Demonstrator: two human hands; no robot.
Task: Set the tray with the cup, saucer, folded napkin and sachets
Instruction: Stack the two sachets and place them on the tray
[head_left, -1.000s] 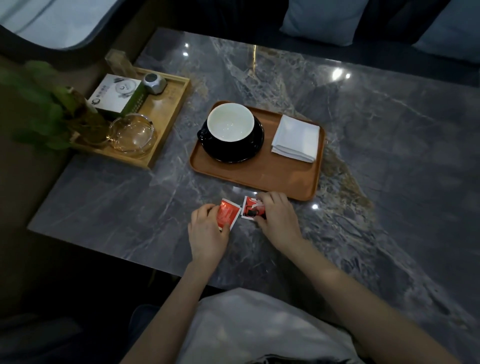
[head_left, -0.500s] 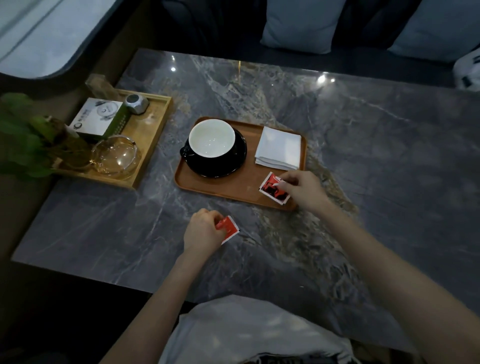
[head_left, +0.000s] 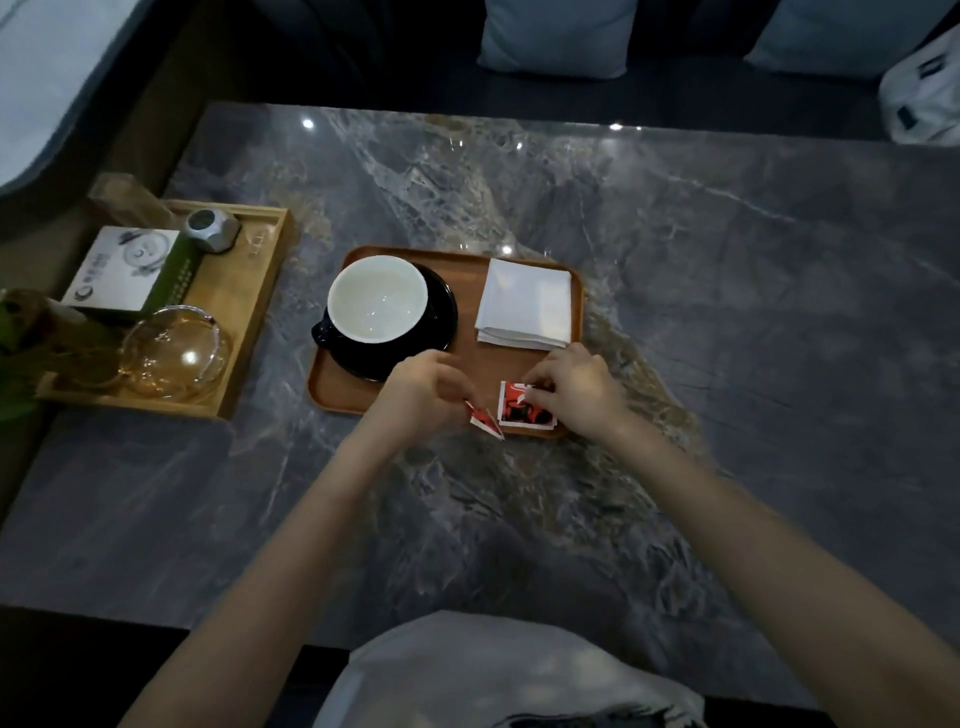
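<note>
Where the grey marble bench (head_left: 727, 312) carries the brown tray (head_left: 332, 405), cup (head_left: 378, 299) on saucer (head_left: 441, 317) sits beside the folded napkin (head_left: 524, 304); right hand (head_left: 576, 389) pinches a sachet (head_left: 524, 413) flat on the tray's near corner, while left hand (head_left: 421, 395) pinches a second sachet (head_left: 485, 420) tilted just beside it.

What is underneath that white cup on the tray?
The white cup sits on a black saucer, which rests on the brown tray. The saucer's middle is hidden by the cup; the near edge is covered by the left hand.

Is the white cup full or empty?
Empty. The white-lined black cup on the black saucer shows only its bare pale inside, no drink.
</note>
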